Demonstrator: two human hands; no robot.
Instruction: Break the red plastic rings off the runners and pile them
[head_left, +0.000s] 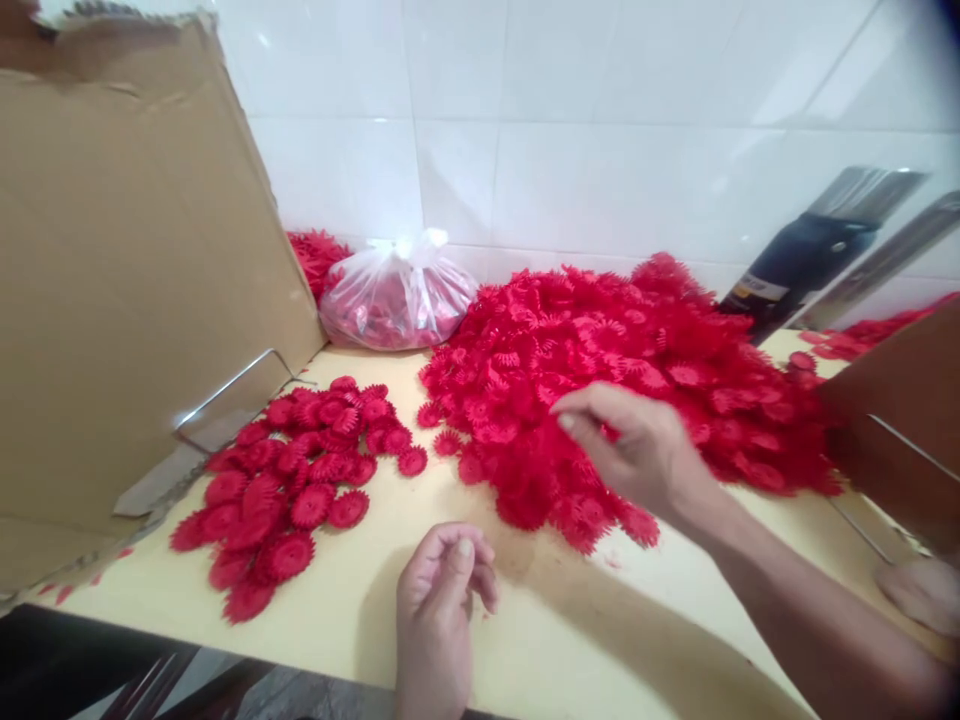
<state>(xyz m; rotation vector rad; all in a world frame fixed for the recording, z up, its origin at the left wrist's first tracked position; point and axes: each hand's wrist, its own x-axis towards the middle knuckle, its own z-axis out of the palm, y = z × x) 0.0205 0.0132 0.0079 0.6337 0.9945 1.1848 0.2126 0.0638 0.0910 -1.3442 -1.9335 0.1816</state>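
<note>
My left hand (448,590) is near the table's front edge, its fingers curled and the thumb laid against them. Whatever it may hold is hidden. Over the front of a large heap of red fringed paper-like discs (555,340), my right hand (637,445) has thumb and forefinger pinched together. The hand is slightly blurred, and I cannot make out anything between the fingertips. A smaller pile of red toothed-edge rosettes (311,505) lies to the left of my left hand, apart from it.
A tall cardboard panel (135,270) with a bent metal wire (232,385) stands at left. Behind is a tied clear plastic bag (397,300) of red pieces against the tiled wall (600,150). A dark bottle-like object (806,260) leans behind the heap; brown cardboard (907,430) stands at right.
</note>
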